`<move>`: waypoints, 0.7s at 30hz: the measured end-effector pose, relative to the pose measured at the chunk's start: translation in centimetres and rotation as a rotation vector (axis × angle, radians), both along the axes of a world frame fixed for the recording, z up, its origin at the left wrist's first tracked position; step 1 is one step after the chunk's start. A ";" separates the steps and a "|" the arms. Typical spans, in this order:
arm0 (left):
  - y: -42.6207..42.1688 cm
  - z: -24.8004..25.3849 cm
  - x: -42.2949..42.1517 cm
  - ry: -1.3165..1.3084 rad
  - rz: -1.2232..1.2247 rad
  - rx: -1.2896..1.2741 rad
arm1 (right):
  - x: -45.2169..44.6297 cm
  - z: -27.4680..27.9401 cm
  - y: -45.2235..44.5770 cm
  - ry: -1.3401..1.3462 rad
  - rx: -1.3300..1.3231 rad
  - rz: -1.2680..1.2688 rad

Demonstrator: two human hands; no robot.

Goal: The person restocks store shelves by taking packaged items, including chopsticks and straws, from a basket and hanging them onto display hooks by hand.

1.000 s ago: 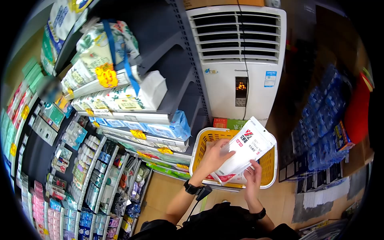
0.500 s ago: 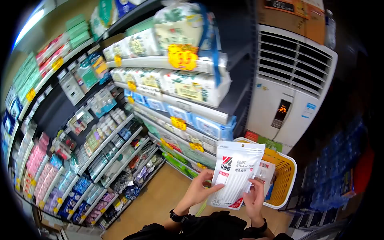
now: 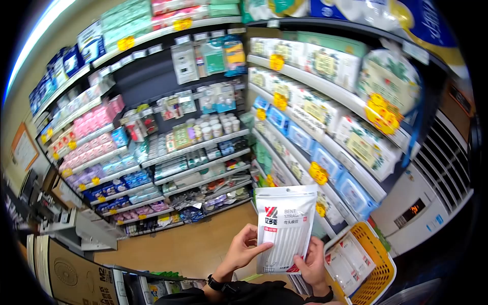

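Beside a yellow basket (image 3: 367,235) containing white packets (image 3: 353,262), the left hand (image 3: 241,251) and right hand (image 3: 314,262) hold a straw bag (image 3: 285,218) upright, thumbs in front, fingers closed behind; label: "BENT STRAW."

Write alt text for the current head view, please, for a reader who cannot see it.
A person's left hand and right hand hold a white packet labelled BENT STRAW before stocked shop shelves. At lower right, other white packets lie in a yellow basket.

stocked shelves (image 3: 203,145) and price tags (image 3: 383,113) show a shop.
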State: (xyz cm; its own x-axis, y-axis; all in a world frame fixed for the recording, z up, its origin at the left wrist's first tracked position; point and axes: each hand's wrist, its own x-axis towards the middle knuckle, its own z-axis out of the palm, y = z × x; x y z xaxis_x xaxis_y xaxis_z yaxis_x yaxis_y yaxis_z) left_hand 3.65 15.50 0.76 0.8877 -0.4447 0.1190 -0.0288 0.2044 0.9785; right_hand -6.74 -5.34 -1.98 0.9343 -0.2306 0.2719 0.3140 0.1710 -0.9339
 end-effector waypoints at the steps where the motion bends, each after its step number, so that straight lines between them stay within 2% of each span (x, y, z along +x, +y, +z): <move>1: 1.2 0.0 0.4 -0.002 0.030 -0.004 | 0.9 -0.3 0.7 -0.002 -0.004 0.030; 3: 3.8 0.0 1.3 -0.004 0.150 -0.040 | 2.8 -0.3 2.5 0.162 -0.176 0.208; 4: 5.0 -0.1 1.8 -0.012 0.192 -0.041 | 3.6 1.2 3.7 0.156 -0.308 0.222; 5: 6.3 0.0 2.3 -0.016 0.216 -0.045 | 4.7 0.7 4.9 0.149 -0.315 0.246; 7: 8.7 0.1 3.2 -0.017 0.316 -0.084 | 6.6 -1.4 7.1 0.188 -0.144 0.358; 9: 11.0 0.3 4.2 -0.016 0.373 -0.093 | 8.4 -2.0 9.0 0.193 -0.204 0.388; 11: 13.3 0.5 5.2 -0.046 0.440 -0.128 | 10.2 -2.1 11.0 0.202 -0.140 0.438; 21: 22.4 1.7 10.6 -0.070 0.403 -0.111 | 17.2 -0.7 20.9 0.172 -0.012 0.435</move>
